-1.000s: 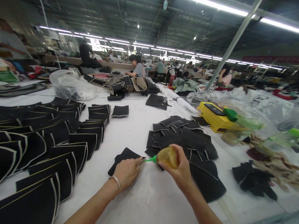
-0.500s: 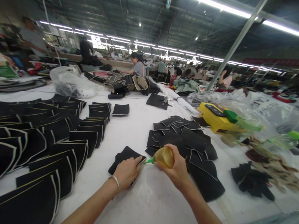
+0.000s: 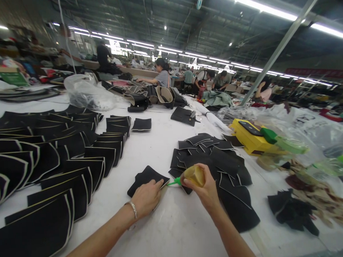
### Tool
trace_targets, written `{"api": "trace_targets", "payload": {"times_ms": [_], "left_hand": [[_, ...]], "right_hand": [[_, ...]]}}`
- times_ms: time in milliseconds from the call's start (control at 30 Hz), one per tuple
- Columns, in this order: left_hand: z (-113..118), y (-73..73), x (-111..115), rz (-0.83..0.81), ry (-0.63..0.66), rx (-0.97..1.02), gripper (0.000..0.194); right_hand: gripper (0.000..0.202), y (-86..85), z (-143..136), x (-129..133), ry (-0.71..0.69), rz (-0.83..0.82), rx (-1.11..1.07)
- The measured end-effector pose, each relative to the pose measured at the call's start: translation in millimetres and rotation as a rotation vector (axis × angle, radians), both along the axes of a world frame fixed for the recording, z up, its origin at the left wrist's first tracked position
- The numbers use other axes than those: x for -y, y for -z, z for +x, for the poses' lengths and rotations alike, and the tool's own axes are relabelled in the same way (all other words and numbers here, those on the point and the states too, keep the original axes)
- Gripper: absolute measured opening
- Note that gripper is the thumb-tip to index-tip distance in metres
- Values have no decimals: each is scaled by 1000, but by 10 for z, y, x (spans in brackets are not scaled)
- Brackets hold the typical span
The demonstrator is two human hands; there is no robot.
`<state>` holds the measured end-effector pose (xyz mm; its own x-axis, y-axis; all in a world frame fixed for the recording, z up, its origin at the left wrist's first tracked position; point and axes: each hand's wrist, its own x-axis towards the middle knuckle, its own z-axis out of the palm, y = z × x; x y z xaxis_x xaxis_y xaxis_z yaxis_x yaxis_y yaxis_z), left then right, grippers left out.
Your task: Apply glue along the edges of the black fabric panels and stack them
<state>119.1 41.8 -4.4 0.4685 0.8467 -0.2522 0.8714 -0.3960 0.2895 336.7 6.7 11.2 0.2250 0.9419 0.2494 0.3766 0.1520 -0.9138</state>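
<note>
My left hand (image 3: 147, 197), a bracelet on its wrist, is on a black leather-like piece (image 3: 145, 178), with the index finger reaching to the piece's right corner; its thumb is hidden. My right hand (image 3: 204, 191) is wrapped round a squeeze bottle (image 3: 194, 175) of yellowish liquid, tipped on its side. The bottle's green nozzle (image 3: 175, 181) points left, its tip at the piece's edge by my left fingertip. Whether the tip touches the edge, I cannot tell. Behind the bottle lies a loose pile of black pieces (image 3: 230, 162).
Rows of overlapping black pieces (image 3: 59, 218) with pale edges fill the left of the white table (image 3: 161, 147). To the right are a yellow box (image 3: 249, 139) with a phone on it, clear green-capped bottles and fabric scraps (image 3: 292, 210). Several people work farther back.
The view has shifted slightly, so things appear a little farther right. The bottle has turned a little in my right hand, its nozzle tip staying close to the piece's edge. My left hand keeps its place.
</note>
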Motion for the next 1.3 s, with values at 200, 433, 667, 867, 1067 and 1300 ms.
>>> {"api": "trace_targets", "payload": {"times_ms": [200, 433, 667, 867, 1067, 1300], "left_hand": [[-33, 41, 22, 9, 25, 21, 50], [-57, 66, 37, 23, 44, 52, 49], [-50, -9, 54, 3, 44, 52, 50], [-53, 15, 65, 2, 48, 36, 52], [-49, 35, 57, 13, 53, 23, 51], [-50, 36, 57, 23, 59, 15, 51]], "right_hand": [[56, 21, 0, 10, -90, -57, -70], [55, 31, 17, 44, -24, -46, -56], [56, 28, -48, 154, -133, -87, -139], [57, 72, -73, 229, -203, -108, -185], [58, 118, -112, 273, -166, -110, -198], [59, 156, -46, 232, -167, -112, -182]]}}
